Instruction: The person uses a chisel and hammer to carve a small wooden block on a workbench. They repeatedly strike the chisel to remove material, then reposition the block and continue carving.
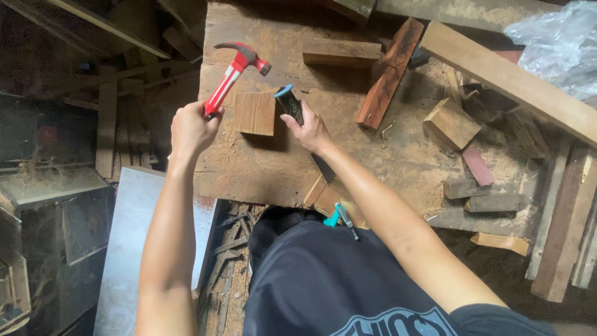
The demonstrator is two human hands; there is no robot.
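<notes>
Gripping tight: left hand [189,127] fingers wrapped round the red hammer [233,73] handle, raised over the bench [261,168] edge. Right hand [309,129] fingers closed round a dark chisel [289,102], just beside the square wood block [255,114]. Scrap wood crowds the far right; bare sawdusty bench around the block.

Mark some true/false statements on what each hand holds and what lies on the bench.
1. The left hand grips a red-handled claw hammer, raised above the workbench. True.
2. The right hand is empty. False: it holds a dark chisel-like tool with a blue cap, set upright beside the square wood block.
3. The hammer head rests on the wood block. False: it is lifted clear, up and to the left of the block.
4. A reddish plank lies slantwise on the bench, right of the block. True.
5. The bench surface is covered with sawdust. True.
</notes>
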